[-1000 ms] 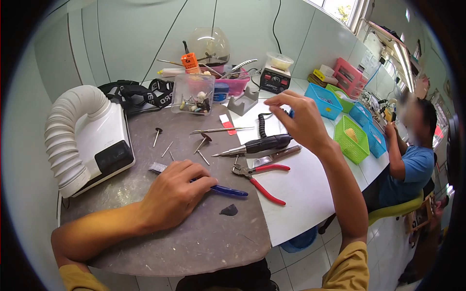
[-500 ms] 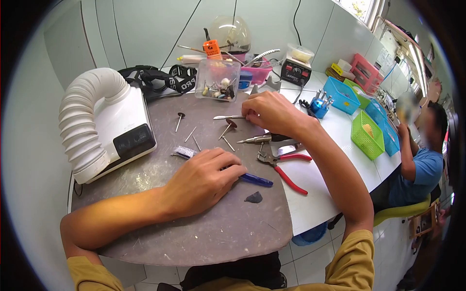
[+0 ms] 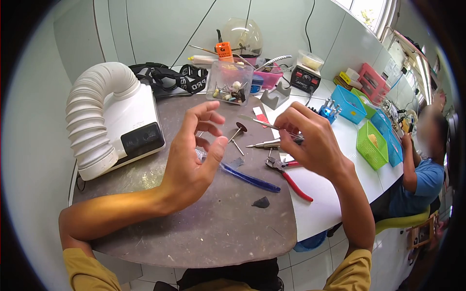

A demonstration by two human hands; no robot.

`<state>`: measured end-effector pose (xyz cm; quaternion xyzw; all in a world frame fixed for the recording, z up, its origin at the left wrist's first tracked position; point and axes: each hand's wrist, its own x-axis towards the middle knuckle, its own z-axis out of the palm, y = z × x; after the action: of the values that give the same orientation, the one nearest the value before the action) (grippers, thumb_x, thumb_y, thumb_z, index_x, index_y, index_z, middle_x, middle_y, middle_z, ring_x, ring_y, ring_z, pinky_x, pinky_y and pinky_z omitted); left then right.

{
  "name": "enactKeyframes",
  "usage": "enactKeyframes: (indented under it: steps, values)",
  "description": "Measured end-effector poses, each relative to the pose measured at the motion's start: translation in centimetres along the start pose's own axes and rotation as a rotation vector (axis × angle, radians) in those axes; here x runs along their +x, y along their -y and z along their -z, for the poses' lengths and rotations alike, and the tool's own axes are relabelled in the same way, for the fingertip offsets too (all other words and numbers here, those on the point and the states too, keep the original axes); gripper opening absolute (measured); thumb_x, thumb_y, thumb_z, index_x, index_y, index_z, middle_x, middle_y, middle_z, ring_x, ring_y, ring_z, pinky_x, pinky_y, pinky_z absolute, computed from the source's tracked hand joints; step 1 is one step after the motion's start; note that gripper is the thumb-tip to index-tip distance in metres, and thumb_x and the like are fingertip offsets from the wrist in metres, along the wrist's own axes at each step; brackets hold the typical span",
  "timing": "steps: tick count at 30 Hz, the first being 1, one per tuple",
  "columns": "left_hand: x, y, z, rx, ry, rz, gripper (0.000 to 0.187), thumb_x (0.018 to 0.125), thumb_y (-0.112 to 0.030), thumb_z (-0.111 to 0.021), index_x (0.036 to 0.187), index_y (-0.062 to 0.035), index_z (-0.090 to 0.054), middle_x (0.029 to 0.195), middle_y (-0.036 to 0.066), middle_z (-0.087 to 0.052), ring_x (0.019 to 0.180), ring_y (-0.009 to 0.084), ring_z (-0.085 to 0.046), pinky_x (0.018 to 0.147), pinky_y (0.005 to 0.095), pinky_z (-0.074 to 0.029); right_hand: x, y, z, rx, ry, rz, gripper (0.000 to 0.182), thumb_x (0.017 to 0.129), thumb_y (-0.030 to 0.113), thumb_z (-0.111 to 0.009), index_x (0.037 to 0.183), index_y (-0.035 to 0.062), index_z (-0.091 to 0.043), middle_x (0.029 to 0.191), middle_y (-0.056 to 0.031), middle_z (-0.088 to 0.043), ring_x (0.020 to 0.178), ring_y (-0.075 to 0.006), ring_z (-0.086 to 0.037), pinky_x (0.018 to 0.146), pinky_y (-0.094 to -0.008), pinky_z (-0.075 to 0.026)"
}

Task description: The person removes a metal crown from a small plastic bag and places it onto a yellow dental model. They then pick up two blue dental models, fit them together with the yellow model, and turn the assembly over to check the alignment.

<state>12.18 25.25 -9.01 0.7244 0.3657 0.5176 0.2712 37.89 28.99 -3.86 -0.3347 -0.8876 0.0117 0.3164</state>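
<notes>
Scuffed grey workbench point(image 3: 194, 237) below, the right hand point(image 3: 313, 140) pinches a thin metal tool point(image 3: 261, 121) just lifted; the left hand point(image 3: 191, 155), loosely open and empty, has released the blue brush point(image 3: 252, 180), leaving one tool held.

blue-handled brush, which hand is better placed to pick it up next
Probably the left hand: open, seemingly empty and close to the blue-handled brush, while the right hand holds a slim metal tool.
</notes>
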Motion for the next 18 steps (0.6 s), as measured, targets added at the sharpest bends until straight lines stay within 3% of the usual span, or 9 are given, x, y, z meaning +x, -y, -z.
enactKeyframes:
  steps: [1,3,6,8,9,11,14,18]
  values:
    - [0.2,-0.5,-0.3,-0.052,-0.003,0.023,0.054,0.099,-0.015,-0.062,0.146,-0.0077,-0.038,0.127,0.008,-0.054,0.108,0.0136,-0.054,0.088,0.026,-0.045,-0.3,0.3,0.1,0.005,-0.019,0.041,0.015,0.081,-0.002,-0.066,0.095,0.0008,-0.063,0.088,-0.01,-0.062,0.074,-0.0252,-0.068,0.063,-0.0356,-0.055]
    - [0.4,-1.3,-0.2,-0.098,-0.008,0.058,0.058,0.098,-0.017,-0.065,0.148,-0.0066,-0.037,0.128,0.009,-0.056,0.11,0.0134,-0.055,0.088,0.0255,-0.046,-0.8,1.4,0.1,0.021,-0.031,0.052,0.015,0.08,-0.003,-0.066,0.095,0.0011,-0.062,0.088,-0.0098,-0.061,0.074,-0.0248,-0.068,0.064,-0.0352,-0.056]
    - [0.7,-1.5,-0.1,-0.209,0.156,0.202,0.063,0.097,-0.021,-0.07,0.149,-0.0032,-0.04,0.128,0.011,-0.062,0.113,0.013,-0.059,0.087,0.0244,-0.048,-1.3,1.6,-0.6,0.06,-0.042,0.07,0.019,0.078,-0.004,-0.067,0.095,0.0026,-0.063,0.088,-0.0091,-0.061,0.074,-0.0233,-0.069,0.065,-0.0344,-0.057]
    - [0.7,-1.4,-0.5,-0.257,0.143,0.196,0.045,0.095,-0.021,-0.072,0.132,0.0009,-0.059,0.11,0.01,-0.072,0.1,0.0101,-0.066,0.078,0.0211,-0.049,-1.6,1.6,-1.2,0.069,-0.046,0.109,0.02,0.077,-0.004,-0.068,0.095,0.0034,-0.063,0.088,-0.0085,-0.06,0.074,-0.0231,-0.069,0.064,-0.0337,-0.057]
    - [0.8,-1.5,-0.3,-0.255,0.139,0.201,0.045,0.095,-0.021,-0.072,0.132,0.0009,-0.059,0.11,0.01,-0.072,0.1,0.0101,-0.066,0.078,0.0211,-0.049,-1.6,1.5,-1.4,0.075,-0.062,0.15,0.021,0.077,-0.004,-0.069,0.096,0.0044,-0.064,0.088,-0.0078,-0.06,0.071,-0.0229,-0.067,0.062,-0.0345,-0.056]
    - [0.4,-2.0,0.0,-0.267,0.194,0.347,0.024,0.096,-0.018,-0.07,0.11,0.0011,-0.072,0.094,0.008,-0.076,0.085,0.0072,-0.069,0.068,0.0186,-0.049,-1.7,2.1,-1.4,0.078,-0.038,0.139,0.021,0.077,-0.004,-0.069,0.096,0.0046,-0.065,0.087,-0.0076,-0.06,0.069,-0.023,-0.066,0.061,-0.0349,-0.055]
    - [-0.1,-2.3,0.5,-0.225,0.199,0.339,0.019,0.096,-0.018,-0.07,0.099,-0.0001,-0.075,0.083,0.006,-0.076,0.073,0.0052,-0.068,0.06,0.0183,-0.048,-2.0,3.5,-2.4,0.118,-0.051,0.134,0.027,0.077,-0.003,-0.072,0.102,0.0056,-0.067,0.083,-0.0061,-0.059,0.067,-0.0215,-0.062,0.058,-0.0352,-0.052]
    - [-1.3,-2.9,2.4,-0.188,0.232,0.384,0.018,0.097,-0.018,-0.069,0.099,-0.0009,-0.074,0.085,0.007,-0.077,0.075,0.0059,-0.069,0.059,0.0193,-0.049,-2.2,4.0,-2.5,-0.053,-0.019,0.277,0.037,0.077,0.001,-0.071,0.114,0.0056,-0.069,0.077,-0.0027,-0.057,0.068,-0.0176,-0.059,0.053,-0.032,-0.05]
